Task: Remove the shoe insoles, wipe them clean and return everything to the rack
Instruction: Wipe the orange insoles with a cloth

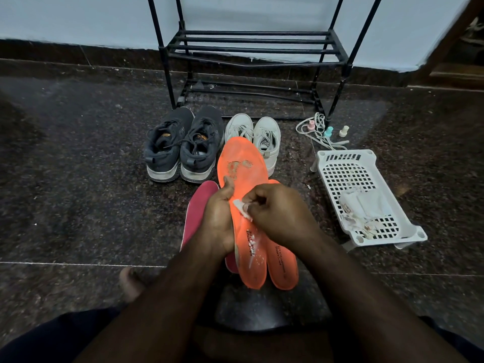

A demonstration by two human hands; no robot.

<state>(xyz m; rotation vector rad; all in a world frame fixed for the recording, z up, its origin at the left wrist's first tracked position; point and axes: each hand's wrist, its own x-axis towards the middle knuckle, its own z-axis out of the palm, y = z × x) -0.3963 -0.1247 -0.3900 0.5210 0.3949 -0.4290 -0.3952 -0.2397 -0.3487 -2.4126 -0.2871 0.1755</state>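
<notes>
My left hand (218, 218) grips an orange insole (242, 163) by its left edge and holds it upright above the floor. A worn, scuffed patch marks its toe end. My right hand (277, 213) pinches a small white wipe (242, 208) against the middle of that insole. A second orange insole (284, 265) lies on the floor under it, and a pink insole (200, 208) lies to the left. Dark grey sneakers (183, 146) and white sneakers (258, 134) stand in front of the black shoe rack (251, 48).
A white perforated plastic basket (366, 195) with crumpled white wipes sits on the floor at the right. Behind it lie loose laces and small pastel bottles (328, 132). A bare foot (129, 284) rests at the lower left. Dark speckled stone floor surrounds everything.
</notes>
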